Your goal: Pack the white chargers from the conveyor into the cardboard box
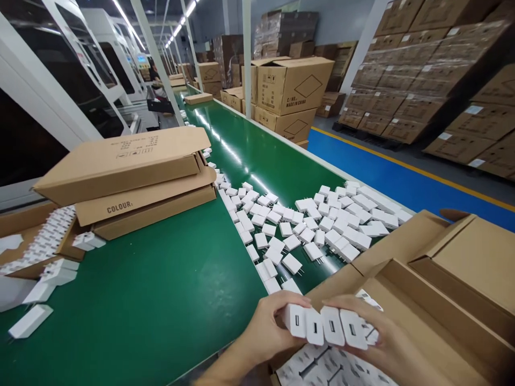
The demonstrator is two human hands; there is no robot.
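Side by side above an open carton, several white USB chargers [314,326] are held in a row, their ports facing me. My left hand [263,327] is closed round the left end of the row. At the right end, my right hand [382,332] grips the chargers, fingers over the top. Below them, packed white chargers [325,370] fill part of the carton [434,321]. Many loose white chargers [306,220] lie scattered on the green conveyor belt [281,161] ahead.
Stacked flat cartons [132,171] stand on the green table [181,273] at left, near an open box [64,241] of chargers. Another carton [475,257] sits at right. Large boxes [289,86] stand beyond the belt, and a metal post [247,59] rises beside it.
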